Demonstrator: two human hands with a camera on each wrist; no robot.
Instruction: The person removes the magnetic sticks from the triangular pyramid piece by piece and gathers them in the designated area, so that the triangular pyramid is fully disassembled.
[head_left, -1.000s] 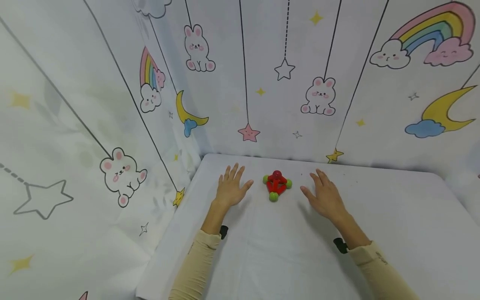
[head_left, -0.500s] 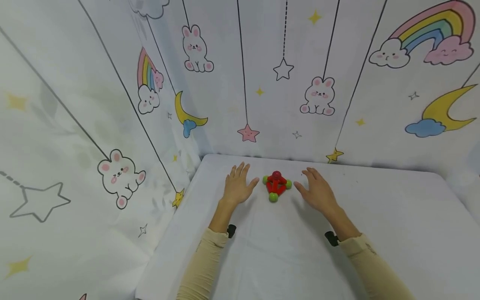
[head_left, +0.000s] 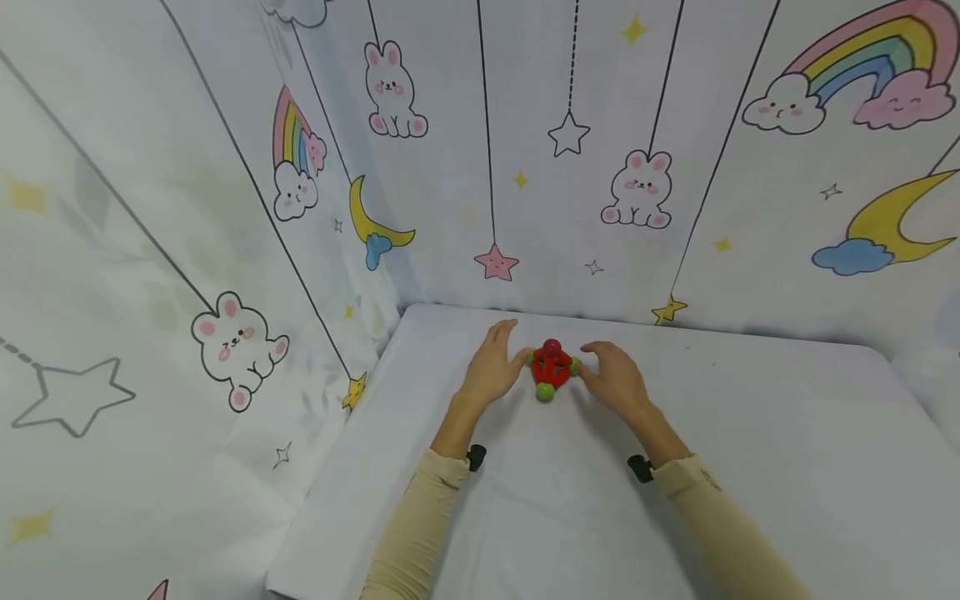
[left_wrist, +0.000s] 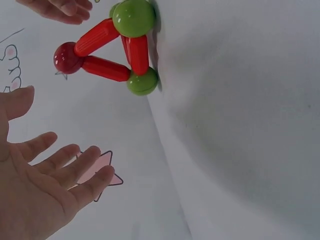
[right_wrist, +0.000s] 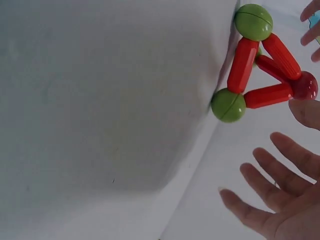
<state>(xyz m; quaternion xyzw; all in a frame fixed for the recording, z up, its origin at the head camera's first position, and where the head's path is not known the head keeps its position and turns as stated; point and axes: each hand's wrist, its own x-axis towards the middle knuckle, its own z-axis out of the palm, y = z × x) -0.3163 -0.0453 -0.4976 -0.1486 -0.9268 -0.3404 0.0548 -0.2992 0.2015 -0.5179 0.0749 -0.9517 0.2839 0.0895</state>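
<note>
A small pyramid of red rods point(head_left: 548, 375) and balls stands on the white table point(head_left: 757, 433). Its top ball point(head_left: 552, 347) is dark red, and green balls point(head_left: 545, 392) sit at the base corners. My left hand point(head_left: 489, 367) is on its left side, thumb tip right at the left green ball. On the opposite side is my right hand point(head_left: 615, 379), its thumb close to the right green ball. Both hands have spread, gently bent fingers. In the left wrist view the left palm point(left_wrist: 40, 200) faces the pyramid; the right wrist view shows the right palm point(right_wrist: 295, 215) likewise.
Behind the table hangs a white cloth point(head_left: 435, 208) printed with bunnies, stars, moons and rainbows. A similar cloth point(head_left: 172, 467) runs along the left side. Black wrist cameras point(head_left: 477, 457) sit on the inner side of each wrist.
Both hands have moved inward toward the pyramid from either side, and the thumbs have come up to its outer green balls. The pyramid has stayed in place on the table.
</note>
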